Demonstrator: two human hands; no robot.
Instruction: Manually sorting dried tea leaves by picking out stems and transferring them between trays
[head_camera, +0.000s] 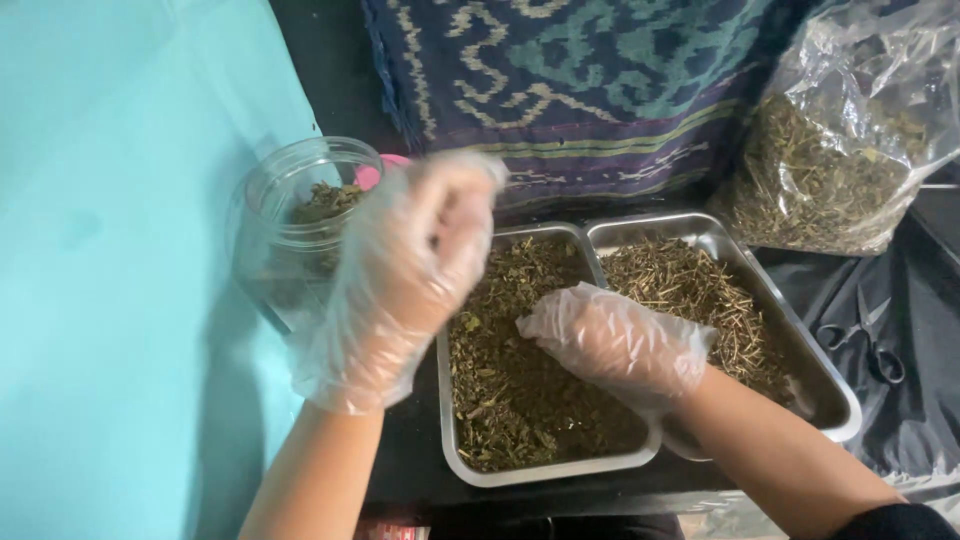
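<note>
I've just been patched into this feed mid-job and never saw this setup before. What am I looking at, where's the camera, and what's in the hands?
One picture, from a camera on the person's head, looking down. Both hands wear thin clear gloves. The left hand is raised and blurred near a clear jar partly filled with dried herbs; what it holds cannot be told. The right hand rests in the left metal tray of dried leaves. Beside it a second tray holds stems. A plastic bag of herbs and scissors lie at right.

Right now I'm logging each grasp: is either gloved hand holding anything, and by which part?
Left hand: blurred, cannot tell. Right hand rests in the dried leaves; a hold cannot be told.
</note>
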